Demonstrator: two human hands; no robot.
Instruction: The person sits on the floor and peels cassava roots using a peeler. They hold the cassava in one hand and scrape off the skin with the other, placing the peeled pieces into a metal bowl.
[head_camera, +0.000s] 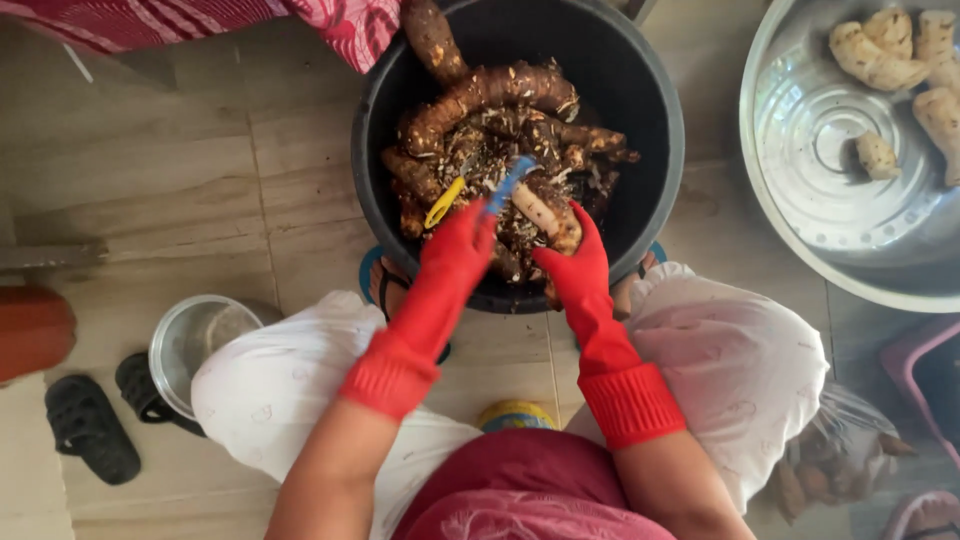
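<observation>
Root (545, 213) held in right grip (572, 262), seemingly clasped.

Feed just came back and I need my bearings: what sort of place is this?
Probably a home floor used for kitchen prep: tiled floor, a black bucket of unpeeled roots, a steel basin of peeled ones, and black sandals nearby.

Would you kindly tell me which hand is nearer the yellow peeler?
Left. The left hand is right beside the yellow peeler; the right hand is farther off, holding a root.
</observation>
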